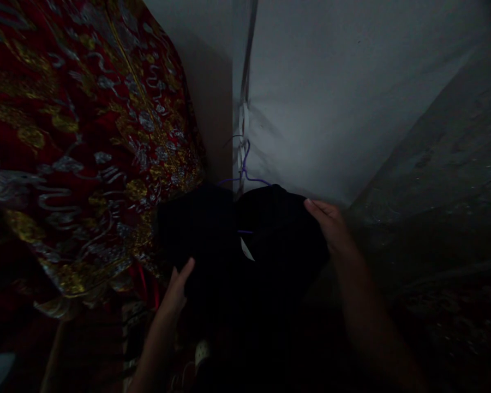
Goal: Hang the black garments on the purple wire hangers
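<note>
A dark garment (278,234), black or navy, hangs on a purple wire hanger (257,179). A small white tag (246,249) shows near its neck opening. My left hand (177,289) grips the garment's left edge, with the thumb in front and the other fingers mostly hidden. Higher up on the opposite side, my right hand (330,225) pinches the garment near its shoulder. Deep shadow hides the lower part of the cloth.
The hanger's hook meets white links (244,117) against a pale wall (303,98). A red garment with gold and silver embroidery (106,131) hangs close on the left. Greyish sheeting (442,158) covers the right side. A light shoe (202,352) shows below.
</note>
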Action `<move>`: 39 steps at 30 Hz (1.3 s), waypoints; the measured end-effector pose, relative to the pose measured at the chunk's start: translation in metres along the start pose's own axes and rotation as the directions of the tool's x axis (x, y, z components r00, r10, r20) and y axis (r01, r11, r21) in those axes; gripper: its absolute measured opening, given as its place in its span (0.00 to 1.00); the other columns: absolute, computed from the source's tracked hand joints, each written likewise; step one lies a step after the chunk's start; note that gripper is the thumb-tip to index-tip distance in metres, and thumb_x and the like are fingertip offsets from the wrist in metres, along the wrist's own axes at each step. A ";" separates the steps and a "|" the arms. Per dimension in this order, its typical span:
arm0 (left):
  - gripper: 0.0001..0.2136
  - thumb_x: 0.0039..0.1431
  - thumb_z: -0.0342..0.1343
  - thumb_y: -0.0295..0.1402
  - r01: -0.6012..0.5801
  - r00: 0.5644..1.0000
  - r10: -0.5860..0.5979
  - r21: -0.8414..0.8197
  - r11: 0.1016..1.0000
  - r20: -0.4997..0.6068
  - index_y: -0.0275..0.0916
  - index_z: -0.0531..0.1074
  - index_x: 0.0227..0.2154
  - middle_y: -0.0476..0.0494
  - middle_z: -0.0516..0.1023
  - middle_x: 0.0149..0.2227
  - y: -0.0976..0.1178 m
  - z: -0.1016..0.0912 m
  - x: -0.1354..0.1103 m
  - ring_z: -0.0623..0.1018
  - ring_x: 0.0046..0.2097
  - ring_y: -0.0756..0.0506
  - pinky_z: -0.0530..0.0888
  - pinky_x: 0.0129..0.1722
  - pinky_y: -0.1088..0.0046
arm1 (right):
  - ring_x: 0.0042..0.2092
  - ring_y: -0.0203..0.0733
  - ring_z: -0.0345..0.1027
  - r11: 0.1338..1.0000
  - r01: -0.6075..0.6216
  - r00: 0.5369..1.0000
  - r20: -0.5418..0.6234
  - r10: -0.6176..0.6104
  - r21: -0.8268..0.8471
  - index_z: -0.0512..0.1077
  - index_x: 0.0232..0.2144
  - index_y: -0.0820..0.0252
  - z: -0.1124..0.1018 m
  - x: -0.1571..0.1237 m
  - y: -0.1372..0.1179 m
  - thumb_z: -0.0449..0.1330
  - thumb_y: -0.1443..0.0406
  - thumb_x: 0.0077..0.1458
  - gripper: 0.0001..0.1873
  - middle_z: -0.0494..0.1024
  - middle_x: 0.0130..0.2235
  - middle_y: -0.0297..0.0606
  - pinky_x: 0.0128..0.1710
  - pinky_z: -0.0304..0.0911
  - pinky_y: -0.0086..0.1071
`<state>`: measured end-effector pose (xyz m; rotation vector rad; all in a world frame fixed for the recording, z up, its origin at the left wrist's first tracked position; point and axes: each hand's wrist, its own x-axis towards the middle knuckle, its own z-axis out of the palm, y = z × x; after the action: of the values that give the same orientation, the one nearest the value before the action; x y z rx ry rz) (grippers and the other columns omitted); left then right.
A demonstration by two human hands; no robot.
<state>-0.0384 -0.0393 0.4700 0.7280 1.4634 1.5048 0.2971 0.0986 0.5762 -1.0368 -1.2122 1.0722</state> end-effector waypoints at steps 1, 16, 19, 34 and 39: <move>0.34 0.51 0.65 0.51 -0.005 0.999 0.004 -0.019 1.000 -0.050 0.48 0.66 0.60 0.41 0.75 0.58 -0.003 0.000 -0.002 0.71 0.63 0.37 0.69 0.63 0.57 | 0.28 0.43 0.73 1.000 -0.006 1.000 -0.012 0.005 -0.010 0.78 0.27 0.57 0.003 0.000 0.004 0.69 0.48 0.46 0.18 0.78 0.25 0.33 0.28 0.67 0.33; 0.15 0.46 0.71 0.35 0.392 0.920 -0.389 -0.127 0.911 0.050 0.34 0.80 0.36 0.36 0.85 0.40 0.000 0.008 -0.021 0.82 0.50 0.34 0.75 0.57 0.55 | 0.34 0.41 0.69 0.951 0.200 0.915 0.391 -0.095 -0.236 0.70 0.45 0.56 0.111 -0.113 0.129 0.60 0.63 0.56 0.13 0.75 0.35 0.36 0.34 0.66 0.33; 0.14 0.46 0.70 0.36 0.387 0.922 -0.381 -0.114 0.915 0.070 0.36 0.80 0.36 0.37 0.85 0.39 -0.001 0.001 -0.021 0.82 0.50 0.33 0.77 0.55 0.55 | 0.34 0.40 0.68 0.944 0.225 0.877 0.472 -0.089 -0.239 0.69 0.44 0.57 0.121 -0.110 0.115 0.59 0.64 0.57 0.12 0.73 0.36 0.36 0.33 0.65 0.33; 0.21 0.58 0.61 0.41 -0.093 0.947 0.128 0.130 0.987 -0.294 0.43 0.69 0.53 0.41 0.75 0.56 -0.029 0.010 -0.054 0.72 0.61 0.38 0.68 0.63 0.60 | 0.55 0.52 0.69 0.899 0.392 0.645 0.754 -0.119 -0.194 0.76 0.44 0.56 0.129 -0.138 0.098 0.62 0.73 0.49 0.18 0.78 0.50 0.43 0.57 0.63 0.47; 0.25 0.63 0.54 0.43 -0.321 0.735 0.517 0.446 0.835 -0.439 0.45 0.54 0.60 0.35 0.55 0.66 -0.072 0.031 -0.086 0.61 0.67 0.39 0.62 0.66 0.59 | 0.51 0.49 0.73 0.981 0.121 0.709 0.704 0.022 -0.152 0.76 0.47 0.56 0.121 -0.153 0.112 0.57 0.68 0.57 0.15 0.79 0.49 0.43 0.54 0.67 0.44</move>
<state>0.0403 -0.1079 0.4177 0.9411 2.1434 1.9435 0.1619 -0.0260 0.4463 -0.7231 -1.9845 1.3926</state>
